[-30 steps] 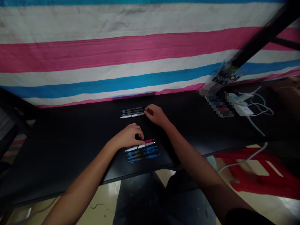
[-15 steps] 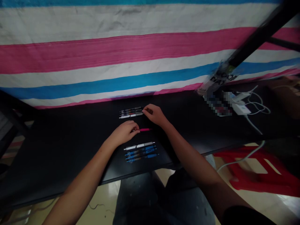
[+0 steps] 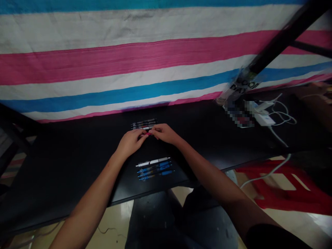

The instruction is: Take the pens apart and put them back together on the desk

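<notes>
A pink pen [image 3: 148, 134] lies crosswise between my two hands, just in front of a row of pens. My left hand [image 3: 131, 141] pinches its left part. At its right part, the fingers of my right hand [image 3: 164, 133] are closed on it. Behind them, the far row has dark pens [image 3: 144, 123] and a white pen [image 3: 141, 128], partly hidden by my fingers. Nearer the front edge lies a second row: a white-and-grey pen [image 3: 153, 162] with several blue pens [image 3: 155, 169] below it, all roughly parallel.
The black table [image 3: 77, 155] reaches both sides. At the right are a white power strip [image 3: 264, 118] with cables, a blurred-out item and a plastic bag [image 3: 240, 84] by a black post. A red stool [image 3: 282, 190] stands below; another person's hand [image 3: 316, 90] is far right.
My left hand has moved the pink pen away from me, up to the far row. My right hand has left the far row's right end and come onto the pink pen.
</notes>
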A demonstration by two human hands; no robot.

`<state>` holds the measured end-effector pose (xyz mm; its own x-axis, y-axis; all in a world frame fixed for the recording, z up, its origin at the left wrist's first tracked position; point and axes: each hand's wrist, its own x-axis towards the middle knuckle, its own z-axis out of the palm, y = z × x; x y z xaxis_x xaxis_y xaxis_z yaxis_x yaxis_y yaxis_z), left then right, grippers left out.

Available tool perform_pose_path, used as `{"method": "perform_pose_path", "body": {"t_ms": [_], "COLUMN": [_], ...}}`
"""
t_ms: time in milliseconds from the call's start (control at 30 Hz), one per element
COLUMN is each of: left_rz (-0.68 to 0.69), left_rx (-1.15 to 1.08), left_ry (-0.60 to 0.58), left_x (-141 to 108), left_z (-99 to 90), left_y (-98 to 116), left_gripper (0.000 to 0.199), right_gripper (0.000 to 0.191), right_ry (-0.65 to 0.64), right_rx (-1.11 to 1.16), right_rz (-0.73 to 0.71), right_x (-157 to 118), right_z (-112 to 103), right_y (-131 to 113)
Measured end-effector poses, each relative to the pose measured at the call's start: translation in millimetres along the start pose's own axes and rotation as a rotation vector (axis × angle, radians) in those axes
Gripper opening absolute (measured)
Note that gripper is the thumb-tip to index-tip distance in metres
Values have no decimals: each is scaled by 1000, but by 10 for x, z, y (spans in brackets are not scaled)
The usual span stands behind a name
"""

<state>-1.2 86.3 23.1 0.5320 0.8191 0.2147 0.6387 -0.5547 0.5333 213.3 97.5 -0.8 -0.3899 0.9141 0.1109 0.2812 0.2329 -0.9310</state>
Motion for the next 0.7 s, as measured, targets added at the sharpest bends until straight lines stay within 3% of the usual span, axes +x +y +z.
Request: {"method": "perform_pose_path", "body": {"t_ms": [200, 400, 567, 700], "left_rz": [-41, -51, -48, -62], "left_rx": [-92, -100, -63, -68], "left_ry": [21, 50, 75, 80], "left_x": [25, 33, 30, 35], "left_z": [9, -16, -46, -50], "left_y": [-102, -144, -131, -125], "left_gripper": [25, 31, 32, 32], "right_gripper": [23, 28, 35, 21], "right_ry": [60, 57, 36, 54], "right_rx": [126, 209, 93, 135], "right_rz": [-31, -44, -3, -37], "right_x": [50, 69, 41, 63], "right_z": [45, 53, 30, 28], "right_y": [39, 51, 46, 73]}}
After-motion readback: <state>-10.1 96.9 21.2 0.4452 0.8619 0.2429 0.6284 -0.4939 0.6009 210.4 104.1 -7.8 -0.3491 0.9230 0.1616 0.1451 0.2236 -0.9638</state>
